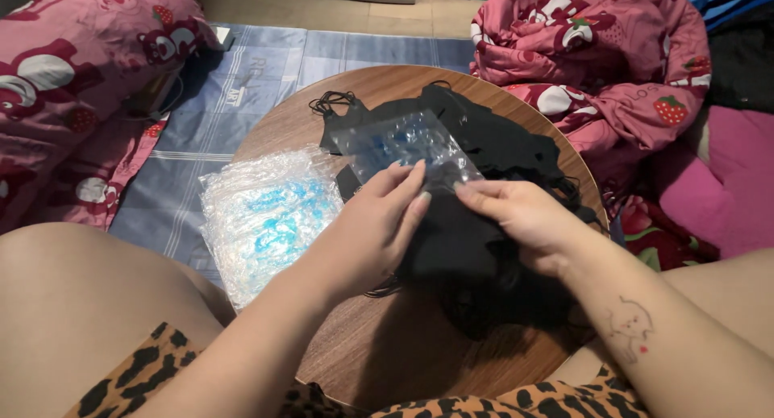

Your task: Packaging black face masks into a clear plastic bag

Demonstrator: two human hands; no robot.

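Both hands meet over a round wooden table [403,353]. The left hand [375,224] and the right hand [528,220] each pinch the near edge of a clear plastic bag [407,144], fingers closed on it, as far as the glare allows. The bag stretches away from the hands, its long axis pointing up the table, lying over a heap of black masks [484,249]. A stack of clear bags [262,212] sits just left, nearer the left hand.
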